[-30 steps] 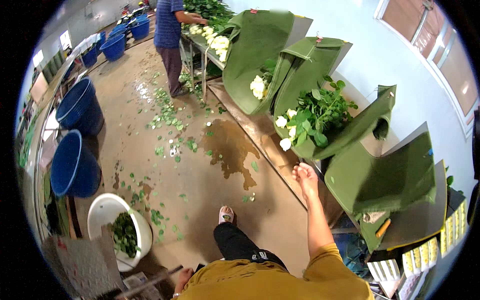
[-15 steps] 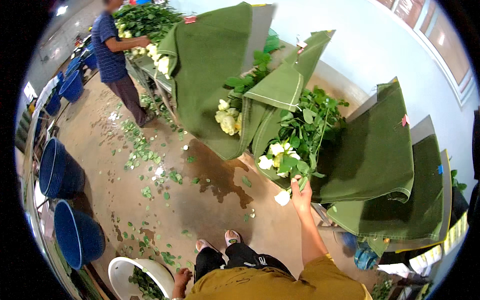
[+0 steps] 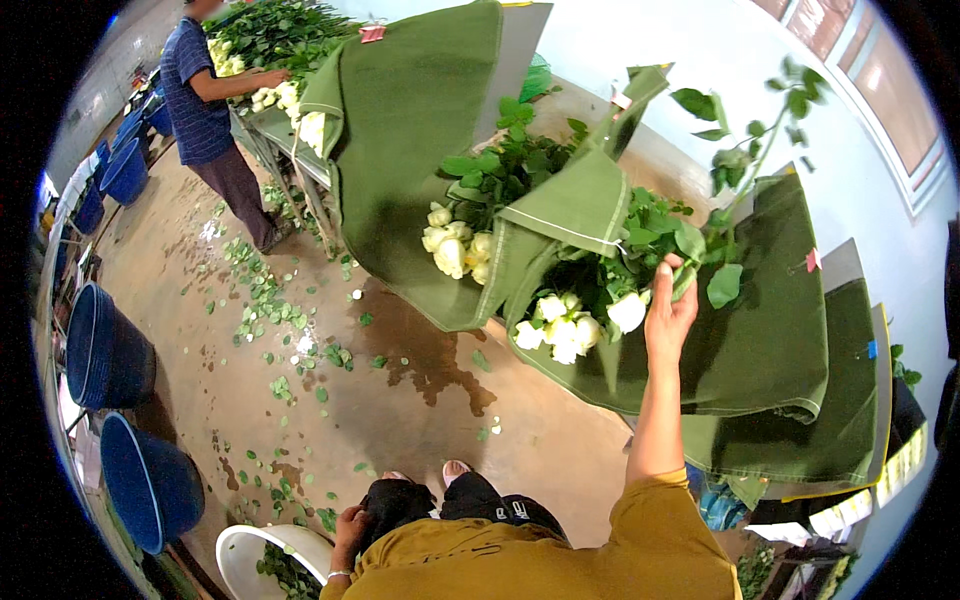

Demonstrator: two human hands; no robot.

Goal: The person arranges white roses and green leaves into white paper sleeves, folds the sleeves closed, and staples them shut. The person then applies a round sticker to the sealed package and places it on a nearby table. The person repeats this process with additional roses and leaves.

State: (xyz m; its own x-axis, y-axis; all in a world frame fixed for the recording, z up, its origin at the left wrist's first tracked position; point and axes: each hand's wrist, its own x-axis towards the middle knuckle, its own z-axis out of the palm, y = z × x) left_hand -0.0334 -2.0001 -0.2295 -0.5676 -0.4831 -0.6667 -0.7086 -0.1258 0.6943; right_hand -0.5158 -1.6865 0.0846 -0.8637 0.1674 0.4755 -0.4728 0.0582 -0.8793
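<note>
My right hand point(image 3: 672, 312) is closed on a white rose point(image 3: 627, 312), gripping it just below the bloom. Its leafy stem rises up and to the right past the hand, over the green cloth. Just left of and below this bloom lies a bunch of white roses point(image 3: 563, 335) in a green cloth sling point(image 3: 618, 375), heads toward me. Another cloth fold point(image 3: 465, 300) farther left carries more white roses point(image 3: 452, 245) with dark leaves. My left hand point(image 3: 350, 527) hangs by my thigh, fingers curled and nothing seen in them, above a white tub point(image 3: 235, 550) of leaves.
Blue buckets point(image 3: 150, 490) stand along the left. At the far left a person point(image 3: 205, 100) in a striped shirt handles white roses on a table. Fallen leaves point(image 3: 265, 290) and a wet patch point(image 3: 440, 370) mark the floor. More green cloth slings point(image 3: 850, 390) hang at right.
My right hand has moved up and to the right with the white rose, bringing its long stem out above the cloth. My left hand has shifted slightly upward beside my thigh.
</note>
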